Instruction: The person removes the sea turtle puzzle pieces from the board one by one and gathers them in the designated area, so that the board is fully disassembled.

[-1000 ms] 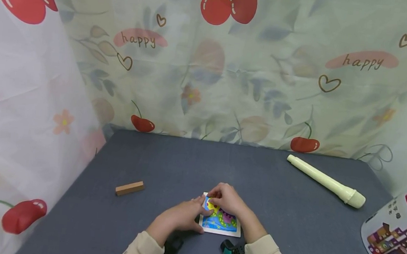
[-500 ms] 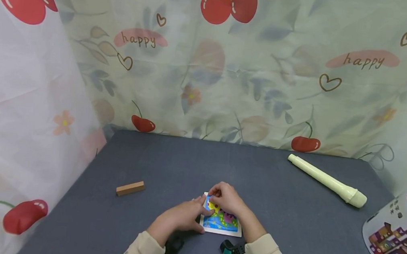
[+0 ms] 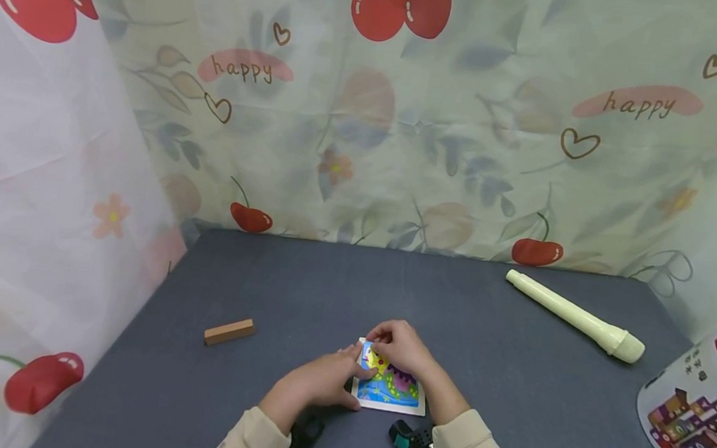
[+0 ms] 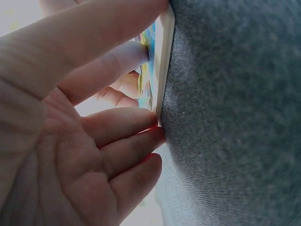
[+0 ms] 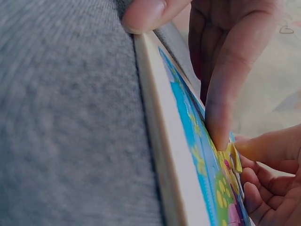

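Note:
A wooden-framed picture puzzle [image 3: 391,398] with a bright blue, yellow, green and purple picture lies flat on the dark table. At its left side, my left hand [image 3: 322,379] rests with the thumb by the near corner and one finger pressing on the picture; its other fingertips touch the frame edge [image 4: 162,70]. Over the far-left part of the puzzle, my right hand [image 3: 405,348] has its fingers bent. In the right wrist view its thumb and fingers [image 5: 270,155] pinch at a yellow puzzle piece [image 5: 236,159], which stands tilted up from the board. The fingers partly hide the piece.
To the left lies a small brown wooden block [image 3: 229,332]. A pale yellow toy microphone [image 3: 574,317] lies at the back right, and a white printed tub [image 3: 700,417] stands at the right edge. A black strap with a teal part [image 3: 404,439] is below the right wrist.
Both hands and the puzzle stay nearly in place. The right fingertips have shifted slightly, and a little more of the picture shows beneath them. The head view has swayed a little.

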Demonstrator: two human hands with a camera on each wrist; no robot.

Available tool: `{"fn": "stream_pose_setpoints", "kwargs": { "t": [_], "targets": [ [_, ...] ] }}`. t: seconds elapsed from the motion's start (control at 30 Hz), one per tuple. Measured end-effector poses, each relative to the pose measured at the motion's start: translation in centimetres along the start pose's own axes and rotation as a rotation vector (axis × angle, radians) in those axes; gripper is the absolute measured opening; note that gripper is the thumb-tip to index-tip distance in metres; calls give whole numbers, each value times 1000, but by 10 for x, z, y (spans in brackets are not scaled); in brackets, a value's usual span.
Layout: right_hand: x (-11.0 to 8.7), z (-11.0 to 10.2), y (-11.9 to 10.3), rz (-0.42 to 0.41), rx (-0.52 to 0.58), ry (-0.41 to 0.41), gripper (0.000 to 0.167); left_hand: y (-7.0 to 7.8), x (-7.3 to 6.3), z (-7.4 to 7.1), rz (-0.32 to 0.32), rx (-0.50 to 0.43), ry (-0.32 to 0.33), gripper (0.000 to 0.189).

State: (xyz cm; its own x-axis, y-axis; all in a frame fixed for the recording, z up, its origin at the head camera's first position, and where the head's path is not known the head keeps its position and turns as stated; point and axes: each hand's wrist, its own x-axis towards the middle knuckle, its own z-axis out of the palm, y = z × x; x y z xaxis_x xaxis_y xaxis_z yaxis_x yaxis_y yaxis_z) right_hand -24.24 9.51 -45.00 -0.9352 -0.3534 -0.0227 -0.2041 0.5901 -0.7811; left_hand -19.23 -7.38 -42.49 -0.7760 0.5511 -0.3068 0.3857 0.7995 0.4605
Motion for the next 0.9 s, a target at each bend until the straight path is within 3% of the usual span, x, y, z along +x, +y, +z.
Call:
{"fn": "stream_pose_setpoints", "kwargs": {
  "t": [0.4,0.63,0.9],
  "targets": [
    [5,-8,4,-46,116,-93,11,-1,1,1,9,-4,1,54],
    [4,-19,9,-10,220,-148,16,1,0,-1,9,-2,0,55],
    [-1,-35,18,48,208,-138,15,2,0,0,-19,13,7,55]
  ]
}}
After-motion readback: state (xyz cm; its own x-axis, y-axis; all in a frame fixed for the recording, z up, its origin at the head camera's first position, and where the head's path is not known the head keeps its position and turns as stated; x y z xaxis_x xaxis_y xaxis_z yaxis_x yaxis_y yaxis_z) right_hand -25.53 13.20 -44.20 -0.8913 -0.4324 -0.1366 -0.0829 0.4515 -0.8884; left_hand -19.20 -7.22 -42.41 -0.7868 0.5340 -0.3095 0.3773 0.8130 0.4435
